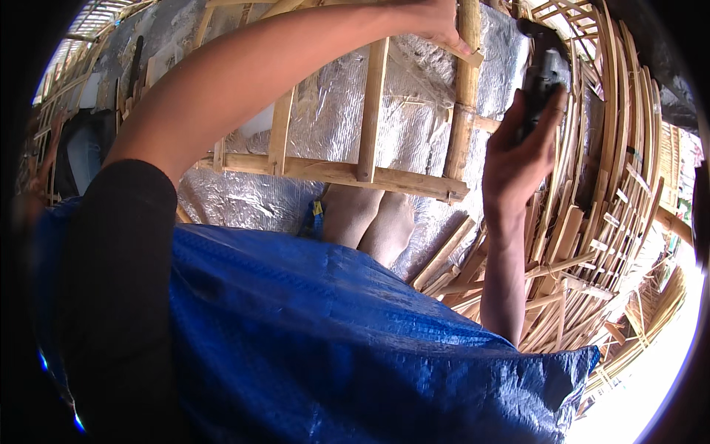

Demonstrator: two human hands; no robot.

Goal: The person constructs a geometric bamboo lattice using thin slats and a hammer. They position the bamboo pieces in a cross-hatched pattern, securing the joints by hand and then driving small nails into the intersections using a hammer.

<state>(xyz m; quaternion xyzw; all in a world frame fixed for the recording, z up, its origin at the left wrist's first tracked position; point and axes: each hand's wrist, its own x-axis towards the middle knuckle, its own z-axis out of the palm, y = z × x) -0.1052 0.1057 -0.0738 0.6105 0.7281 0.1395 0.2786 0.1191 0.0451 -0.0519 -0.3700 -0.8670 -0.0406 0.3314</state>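
Note:
My left arm reaches across to the top of the view, where my left hand is closed on the end of a bamboo slat. That slat lies across a round bamboo pole of a ladder-like bamboo frame. A nail shows at the frame's near right corner. Upright at the right, my right hand grips a black and grey handheld tool, apart from the frame. It resembles a nail gun, but blur hides its exact kind. The top edge cuts off part of my left hand.
Silvery foil sheeting covers the ground under the frame. Split bamboo strips are piled along the right side. A blue tarp covers my lap, with my bare feet just beyond it. A dark container stands at the left.

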